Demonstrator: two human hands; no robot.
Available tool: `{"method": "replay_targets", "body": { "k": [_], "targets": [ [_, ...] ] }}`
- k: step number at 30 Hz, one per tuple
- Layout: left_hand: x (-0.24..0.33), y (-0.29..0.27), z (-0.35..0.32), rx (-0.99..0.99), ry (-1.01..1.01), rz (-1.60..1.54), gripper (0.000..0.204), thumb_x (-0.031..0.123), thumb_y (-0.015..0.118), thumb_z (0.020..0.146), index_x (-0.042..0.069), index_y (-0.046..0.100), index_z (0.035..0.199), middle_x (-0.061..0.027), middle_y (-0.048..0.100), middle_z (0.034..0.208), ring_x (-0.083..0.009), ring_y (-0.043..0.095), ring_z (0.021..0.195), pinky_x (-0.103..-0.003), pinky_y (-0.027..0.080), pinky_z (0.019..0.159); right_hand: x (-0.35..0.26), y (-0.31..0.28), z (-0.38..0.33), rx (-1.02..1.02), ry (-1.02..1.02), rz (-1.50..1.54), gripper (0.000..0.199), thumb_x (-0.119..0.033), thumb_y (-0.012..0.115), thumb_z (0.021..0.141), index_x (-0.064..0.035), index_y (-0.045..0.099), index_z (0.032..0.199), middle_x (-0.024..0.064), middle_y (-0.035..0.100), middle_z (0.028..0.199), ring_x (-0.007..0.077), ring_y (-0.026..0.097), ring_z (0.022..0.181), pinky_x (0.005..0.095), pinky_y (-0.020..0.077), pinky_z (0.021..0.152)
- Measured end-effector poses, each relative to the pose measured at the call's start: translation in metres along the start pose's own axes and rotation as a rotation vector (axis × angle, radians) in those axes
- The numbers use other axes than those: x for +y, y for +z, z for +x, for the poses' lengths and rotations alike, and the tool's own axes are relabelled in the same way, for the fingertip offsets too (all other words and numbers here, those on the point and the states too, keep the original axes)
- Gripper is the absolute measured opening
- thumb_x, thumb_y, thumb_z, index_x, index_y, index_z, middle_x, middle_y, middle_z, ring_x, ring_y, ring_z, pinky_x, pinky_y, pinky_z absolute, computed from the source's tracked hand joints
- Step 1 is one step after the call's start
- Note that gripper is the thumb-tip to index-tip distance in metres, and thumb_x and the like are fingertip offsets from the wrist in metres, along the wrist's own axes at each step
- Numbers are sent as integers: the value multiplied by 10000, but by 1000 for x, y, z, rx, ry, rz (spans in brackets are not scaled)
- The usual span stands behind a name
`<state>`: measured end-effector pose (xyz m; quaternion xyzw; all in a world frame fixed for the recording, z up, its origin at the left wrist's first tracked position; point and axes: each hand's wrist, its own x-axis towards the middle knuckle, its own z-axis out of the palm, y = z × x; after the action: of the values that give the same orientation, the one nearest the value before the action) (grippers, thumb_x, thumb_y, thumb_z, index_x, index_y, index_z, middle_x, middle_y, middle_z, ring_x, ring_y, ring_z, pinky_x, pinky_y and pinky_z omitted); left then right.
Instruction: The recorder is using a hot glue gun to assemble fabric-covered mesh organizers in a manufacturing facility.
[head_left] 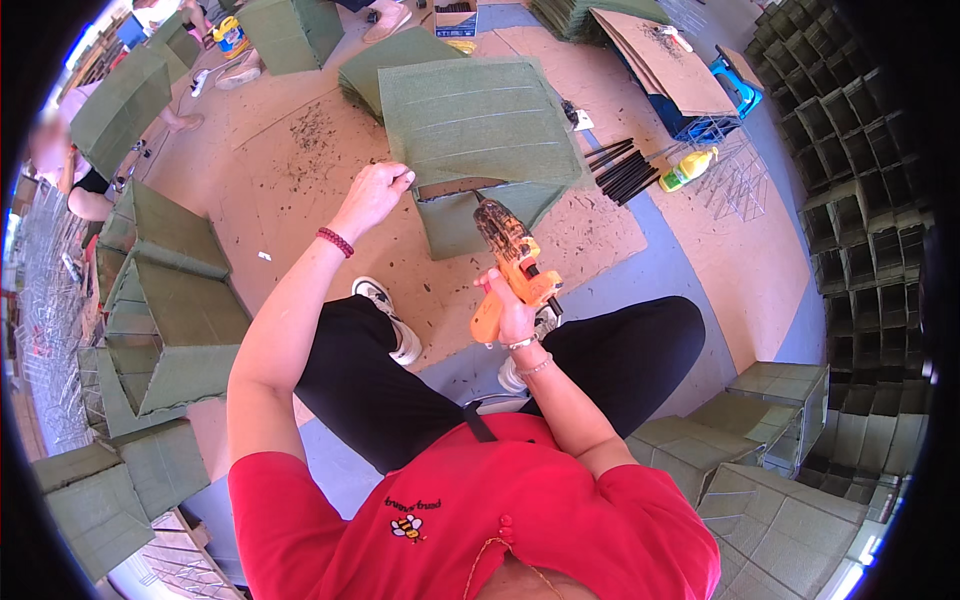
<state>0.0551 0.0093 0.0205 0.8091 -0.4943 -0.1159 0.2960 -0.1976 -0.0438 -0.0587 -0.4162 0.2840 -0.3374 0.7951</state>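
A green mesh fabric panel (475, 120) with pale straight lines across it lies in front of me, over another green piece (455, 235). The fingers of my left hand (375, 198) are closed in a pinch at the panel's near left corner. My right hand (512, 312) grips an orange glue gun (520, 262) by its handle. Dark stains cover the gun's front end. Its nozzle points away from me and meets the panel's near edge, where a strip of brown board (455, 188) shows.
Black sticks (627, 172) and a yellow bottle (688, 168) lie to the right, beside wire frames (738, 190). Green fabric boxes stand at left (170, 330) and right (770, 520). Cardboard (660, 60) tops a blue crate. Another person (75, 150) sits far left.
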Motion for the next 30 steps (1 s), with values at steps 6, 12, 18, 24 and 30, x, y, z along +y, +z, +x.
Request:
{"method": "replay_targets", "body": {
  "k": [6,12,18,24,30],
  "targets": [
    [-6,8,2,84,99,-35,290,204,508,877,-37,467,722,-222,476,639,-358,471,586,-419,377,574,7,11,-7,-53,17,29,131,-97,598,847,-19,545,937,31,574,807,128,581,758,271,471,712],
    [-5,6,2,26,32,20,267,203,500,875,-21,542,735,-212,547,699,-377,542,703,-445,433,685,8,19,-11,-81,91,12,150,-120,611,846,-18,548,938,34,580,814,133,589,776,288,484,763],
    [1,3,2,20,28,13,267,201,503,872,-23,540,731,-214,547,695,-379,541,690,-447,431,675,7,17,-10,-87,87,-7,147,-100,576,857,-20,529,971,48,572,799,156,580,774,287,454,743],
    [-1,4,3,17,20,8,265,197,503,872,-22,537,727,-214,551,700,-377,542,690,-444,427,661,9,17,-10,-97,73,-39,143,-85,578,854,-20,526,970,52,567,792,162,578,770,293,462,750],
    [-10,8,3,99,128,-9,272,185,518,868,-35,478,713,-225,489,644,-367,490,600,-420,385,572,10,5,-3,-40,43,24,132,-89,603,843,-21,542,938,30,577,803,127,581,745,264,466,706]
  ]
}}
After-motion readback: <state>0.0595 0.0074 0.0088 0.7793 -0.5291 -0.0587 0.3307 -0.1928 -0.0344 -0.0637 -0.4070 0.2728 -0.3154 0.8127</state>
